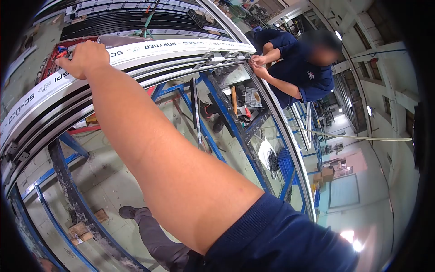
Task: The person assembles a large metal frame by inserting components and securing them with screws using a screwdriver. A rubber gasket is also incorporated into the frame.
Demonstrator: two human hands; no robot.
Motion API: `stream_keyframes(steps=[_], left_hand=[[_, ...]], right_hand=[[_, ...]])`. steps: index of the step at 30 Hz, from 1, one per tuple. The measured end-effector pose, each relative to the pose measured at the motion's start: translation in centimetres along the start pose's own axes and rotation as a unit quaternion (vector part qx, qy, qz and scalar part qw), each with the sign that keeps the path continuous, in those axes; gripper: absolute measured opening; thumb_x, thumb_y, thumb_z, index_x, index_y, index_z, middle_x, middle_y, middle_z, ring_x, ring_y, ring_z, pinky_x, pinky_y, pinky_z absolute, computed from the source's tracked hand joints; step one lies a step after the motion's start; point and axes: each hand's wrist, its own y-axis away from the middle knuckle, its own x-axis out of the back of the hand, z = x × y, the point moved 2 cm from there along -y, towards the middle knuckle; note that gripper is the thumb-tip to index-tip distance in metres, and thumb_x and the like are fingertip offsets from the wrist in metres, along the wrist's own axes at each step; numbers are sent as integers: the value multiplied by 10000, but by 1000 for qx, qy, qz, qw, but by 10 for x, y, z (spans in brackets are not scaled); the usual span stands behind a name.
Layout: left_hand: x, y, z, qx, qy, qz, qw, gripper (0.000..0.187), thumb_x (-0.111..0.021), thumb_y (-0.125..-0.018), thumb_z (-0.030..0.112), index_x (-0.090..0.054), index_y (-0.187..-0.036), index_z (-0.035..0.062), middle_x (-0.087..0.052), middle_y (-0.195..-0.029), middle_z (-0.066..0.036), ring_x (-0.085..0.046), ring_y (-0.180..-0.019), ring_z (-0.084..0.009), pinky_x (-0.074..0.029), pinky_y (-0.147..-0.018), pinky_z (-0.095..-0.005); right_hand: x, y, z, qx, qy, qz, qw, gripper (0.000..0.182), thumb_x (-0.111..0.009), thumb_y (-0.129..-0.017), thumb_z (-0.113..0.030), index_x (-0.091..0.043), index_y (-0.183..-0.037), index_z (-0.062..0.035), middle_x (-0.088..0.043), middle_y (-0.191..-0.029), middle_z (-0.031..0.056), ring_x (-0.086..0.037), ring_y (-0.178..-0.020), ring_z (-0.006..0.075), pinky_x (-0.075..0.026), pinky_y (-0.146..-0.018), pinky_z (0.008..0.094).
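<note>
My right hand (86,59) reaches across the view and grips the edge of a long aluminium frame (170,46) covered in white printed film. The thumb points left along the film, and the other fingers are mostly hidden behind the hand and the profile. Metal fittings (216,58) sit in the frame's grooved inner side, near its far corner. I do not see my left hand clearly; only a dim patch shows at the bottom left edge.
Blue steel trestles (235,129) stand beneath the frame. A co-worker (299,65) in navy holds both hands close together at its far corner. Long profiles (131,22) lie stacked behind. A blue crate (285,165) and black cable coil (273,163) are on the right.
</note>
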Motion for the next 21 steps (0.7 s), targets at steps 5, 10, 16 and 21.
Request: stream_keyframes(steps=[5, 10, 16, 21], left_hand=[[0, 0, -2, 4, 8, 3, 1000, 316, -472, -983, 254, -719, -1166, 180, -655, -1264, -5, -535, -1268, -187, -170, -1169, -547], [5, 3, -4, 5, 16, -5, 1000, 315, -471, -986, 255, -723, -1160, 180, -655, -1268, -4, -535, -1272, -183, -176, -1169, -541], [-5, -11, -5, -12, 21, -17, 1000, 310, -469, -988, 263, -719, -1152, 179, -657, -1250, -11, -544, -1244, -187, -200, -1141, -535], [-2, -15, -7, -20, 25, -7, 999, 300, -472, -982, 272, -713, -1122, 162, -663, -1203, -31, -564, -1179, -205, -248, -1072, -521]], right_hand=[[-3, -4, -4, -25, -7, 8, 1000, 654, -533, -848, -674, -777, -935, -74, -722, -979, 159, -679, -995, 309, -511, -937, 394], [5, 4, -11, -38, 14, 14, 999, 655, -531, -851, -674, -777, -936, -73, -721, -983, 158, -678, -998, 309, -511, -935, 393], [-22, -29, 15, 26, -48, -26, 998, 657, -530, -853, -674, -776, -939, -70, -720, -991, 159, -676, -1003, 310, -511, -934, 394], [-9, -14, 1, -12, -19, -22, 1000, 660, -529, -854, -674, -774, -942, -67, -719, -997, 162, -676, -1007, 311, -511, -935, 395]])
